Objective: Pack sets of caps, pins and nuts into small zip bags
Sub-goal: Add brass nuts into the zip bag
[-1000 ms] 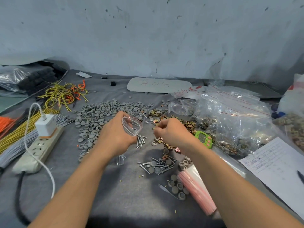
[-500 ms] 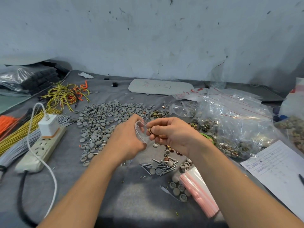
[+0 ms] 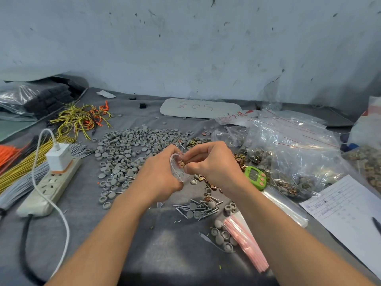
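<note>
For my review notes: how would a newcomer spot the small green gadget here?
Start at the heap of clear bags on the right. At its near-left edge, beside the right hand, lies the green gadget. It alone is bright green, with a screen and pink buttons.

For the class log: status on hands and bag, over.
Left hand holds bag open. Right hand pinches nut at its mouth. Nothing in the way.

clear zip bag held open, copper nut at mouth.
</note>
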